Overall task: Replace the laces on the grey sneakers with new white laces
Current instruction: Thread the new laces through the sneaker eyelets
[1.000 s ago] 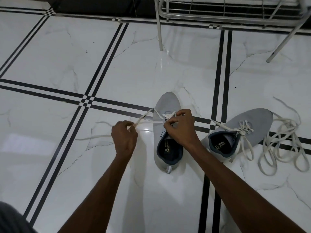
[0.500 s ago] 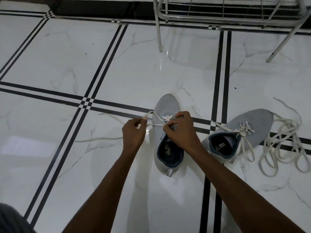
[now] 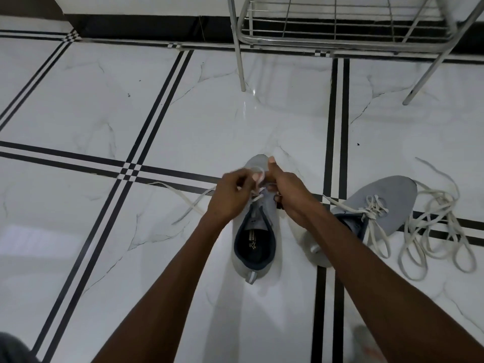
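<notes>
Metal rack (image 3: 340,35) on marble floor (image 3: 78,100)

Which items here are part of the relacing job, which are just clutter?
In the job: near sneaker, its white lace, left hand, right hand, second sneaker, loose laces.
Lying about: metal rack.

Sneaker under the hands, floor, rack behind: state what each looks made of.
Sneaker: grey, matte, probably knit fabric; no shine. Floor: glossy white tile, marble-like veins, a bright reflection; stone or ceramic is unclear. Rack: shiny silver tubes and wires, likely metal.
</notes>
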A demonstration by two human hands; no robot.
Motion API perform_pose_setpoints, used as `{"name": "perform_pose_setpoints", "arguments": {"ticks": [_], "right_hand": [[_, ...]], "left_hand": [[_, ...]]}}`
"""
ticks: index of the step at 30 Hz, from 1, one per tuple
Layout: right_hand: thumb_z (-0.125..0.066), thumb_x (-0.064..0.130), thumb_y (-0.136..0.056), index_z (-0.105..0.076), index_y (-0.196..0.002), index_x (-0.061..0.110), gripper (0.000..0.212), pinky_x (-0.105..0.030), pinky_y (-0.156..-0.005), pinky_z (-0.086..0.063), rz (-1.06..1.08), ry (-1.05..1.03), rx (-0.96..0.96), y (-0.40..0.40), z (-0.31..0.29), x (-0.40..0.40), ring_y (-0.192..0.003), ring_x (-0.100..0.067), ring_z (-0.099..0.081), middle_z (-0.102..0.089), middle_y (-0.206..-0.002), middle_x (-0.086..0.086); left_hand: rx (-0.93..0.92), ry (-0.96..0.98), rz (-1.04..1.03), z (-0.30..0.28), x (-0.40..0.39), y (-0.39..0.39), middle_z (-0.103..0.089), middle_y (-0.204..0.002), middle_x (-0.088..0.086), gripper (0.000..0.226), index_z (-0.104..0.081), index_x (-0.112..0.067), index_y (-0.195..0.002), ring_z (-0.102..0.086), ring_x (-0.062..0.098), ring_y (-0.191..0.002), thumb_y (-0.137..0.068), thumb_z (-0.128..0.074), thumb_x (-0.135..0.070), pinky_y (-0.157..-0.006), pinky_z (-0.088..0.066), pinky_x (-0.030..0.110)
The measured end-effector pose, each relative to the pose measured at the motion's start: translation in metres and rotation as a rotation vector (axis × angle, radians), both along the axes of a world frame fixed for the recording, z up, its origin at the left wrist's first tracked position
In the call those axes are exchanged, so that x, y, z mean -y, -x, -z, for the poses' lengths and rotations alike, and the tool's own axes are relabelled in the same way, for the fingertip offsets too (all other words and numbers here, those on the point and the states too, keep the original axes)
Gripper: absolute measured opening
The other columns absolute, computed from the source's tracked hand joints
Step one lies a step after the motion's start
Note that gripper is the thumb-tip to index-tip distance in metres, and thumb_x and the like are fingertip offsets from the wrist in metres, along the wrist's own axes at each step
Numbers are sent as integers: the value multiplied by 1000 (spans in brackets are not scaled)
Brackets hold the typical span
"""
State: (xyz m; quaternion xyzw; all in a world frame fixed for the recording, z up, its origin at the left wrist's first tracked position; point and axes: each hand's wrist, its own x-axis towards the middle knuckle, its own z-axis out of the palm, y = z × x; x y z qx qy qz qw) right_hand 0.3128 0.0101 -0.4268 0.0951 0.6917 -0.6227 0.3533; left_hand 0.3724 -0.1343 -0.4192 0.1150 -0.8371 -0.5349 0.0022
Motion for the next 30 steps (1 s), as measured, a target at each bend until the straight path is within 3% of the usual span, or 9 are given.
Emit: {"name": "perform_pose_setpoints", "arguments": {"ticks": [3, 6, 10, 15, 19, 21, 23, 26, 30], "right_hand": [[-51, 49, -101, -75, -103, 21, 37, -30, -74, -38, 85, 245, 117, 19, -8, 2, -93, -12, -62, -76, -107, 5], [-55, 37, -101, -68, -99, 23, 19, -25, -63, -35, 333, 544, 251, 37, -11, -4, -81, -7, -57, -72, -94, 10], [-49, 25, -105, -66, -111, 15, 21, -21, -61, -35, 543, 757, 342, 49, -7, -19, -63, -7, -46, -59, -77, 8], [-50, 18, -105, -67, -119, 11, 23, -21, -54, -34, 598, 515, 232, 47, -2, -36, -60, -7, -45, -56, -74, 4], [-47, 22, -105, -71, -110, 18, 25, -20, -53, -29, 209, 101, -94, 26, -10, -25, -59, -6, -42, -54, -71, 6], [-49, 26, -104, -73, -107, 22, 24, -16, -55, -33, 18, -14, -224, 13, -16, -14, -54, 0, -46, -57, -68, 11], [-49, 29, -104, -73, -102, 25, 24, -16, -59, -39, -124, -71, -310, 3, -21, -3, -55, 4, -52, -60, -68, 14], [-47, 26, -104, -71, -95, 26, 26, -28, -76, -51, -251, -108, -381, -8, -24, 11, -76, -7, -63, -67, -81, 13], [-46, 32, -104, -71, -101, 26, 26, -34, -85, -52, -307, -167, -396, -10, -26, 19, -92, -15, -65, -69, -95, 6]], "left_hand": [[71, 142, -21, 15, 2, -9, -73, -94, -1, 23, -72, -15, -98, -66, 14, -91, -106, -53, -26, -77, -49, 27], [155, -53, -282, 23, 9, -21, -71, -98, 1, 25, -69, -15, -101, -64, 8, -91, -108, -48, -27, -75, -48, 20], [242, -172, -532, 33, 23, -28, -71, -101, 8, 32, -71, -8, -100, -62, 21, -96, -109, -44, -22, -74, -46, 25], [429, -180, -767, 30, 28, -25, -65, -93, 10, 25, -69, -5, -101, -58, 25, -91, -105, -54, -25, -79, -44, 33], [21, 214, -587, 12, 19, -13, -67, -114, 8, 26, -67, -5, -116, -61, 21, -105, -106, -51, -23, -85, -45, 27], [-95, 116, -383, -1, 12, 2, -69, -118, -1, 29, -68, -12, -121, -63, 14, -110, -106, -52, -32, -87, -48, 23], [-28, -35, -225, -15, 2, 15, -71, -116, -6, 34, -68, -14, -122, -64, 5, -108, -106, -52, -39, -87, -49, 18], [22, -297, -215, -24, -6, 29, -74, -109, -1, 32, -67, -11, -122, -69, 4, -94, -107, -52, -34, -67, -51, 14], [-57, -338, -266, -25, -1, 31, -68, -85, 3, 32, -68, -8, -123, -65, 6, -77, -110, -42, -22, -61, -51, 20]]}}
